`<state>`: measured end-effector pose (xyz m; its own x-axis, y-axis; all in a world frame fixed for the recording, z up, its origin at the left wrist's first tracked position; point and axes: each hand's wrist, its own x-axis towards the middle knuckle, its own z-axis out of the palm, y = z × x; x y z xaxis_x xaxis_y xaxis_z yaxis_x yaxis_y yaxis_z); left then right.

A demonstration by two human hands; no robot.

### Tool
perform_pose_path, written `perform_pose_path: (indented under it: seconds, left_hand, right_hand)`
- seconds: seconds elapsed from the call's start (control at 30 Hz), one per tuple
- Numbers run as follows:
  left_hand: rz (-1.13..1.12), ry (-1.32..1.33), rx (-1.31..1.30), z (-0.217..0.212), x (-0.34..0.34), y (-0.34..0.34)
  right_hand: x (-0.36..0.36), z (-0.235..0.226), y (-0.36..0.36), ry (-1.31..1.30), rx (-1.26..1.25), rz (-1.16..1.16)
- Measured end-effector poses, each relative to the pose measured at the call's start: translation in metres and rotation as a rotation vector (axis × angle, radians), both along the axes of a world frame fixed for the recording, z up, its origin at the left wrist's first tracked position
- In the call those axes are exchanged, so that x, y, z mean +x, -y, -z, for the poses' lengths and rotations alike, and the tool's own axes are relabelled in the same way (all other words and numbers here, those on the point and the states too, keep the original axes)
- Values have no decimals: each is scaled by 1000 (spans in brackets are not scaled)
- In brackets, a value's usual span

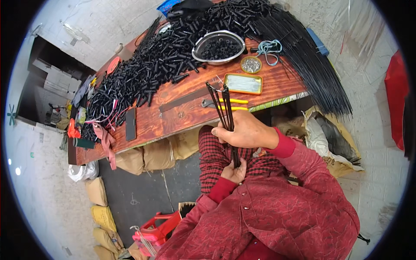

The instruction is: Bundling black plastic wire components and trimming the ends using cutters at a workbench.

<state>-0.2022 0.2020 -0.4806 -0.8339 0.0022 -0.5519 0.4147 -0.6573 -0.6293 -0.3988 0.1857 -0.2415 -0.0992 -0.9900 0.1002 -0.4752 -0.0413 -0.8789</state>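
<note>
A small bundle of thin black rods point(229, 113) stands nearly upright over my lap, its top ends fanned slightly apart. My right hand point(249, 130) is closed around the middle of the bundle. Below it, my left hand point(235, 172) grips the same rods at their lower ends; its fingers are partly hidden. Behind the rods, pliers point(236, 101) with yellow handles lie on the table's near side. Just past them sits a yellow-rimmed tray point(261, 86) of thin pale sticks.
The wooden table point(169, 123) bears a large heap of short black tubes point(173, 56), a metal bowl point(196, 55) of small black parts, a round dish point(251, 65) of metal bits and a phone point(131, 124). Long black rods point(318, 69) overhang its right end. A red stool point(160, 227) stands lower left.
</note>
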Motion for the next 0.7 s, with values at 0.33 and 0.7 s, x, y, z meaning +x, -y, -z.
perform_pose_path:
  seconds: [0.33,0.7]
  left_hand:
    - [467,867,-2403,-201,11,119]
    - [-347,544,-2314,-279,-62,124]
  right_hand:
    - [4,2,22,-25,113,-55]
    - [18,18,34,-75,-164,60]
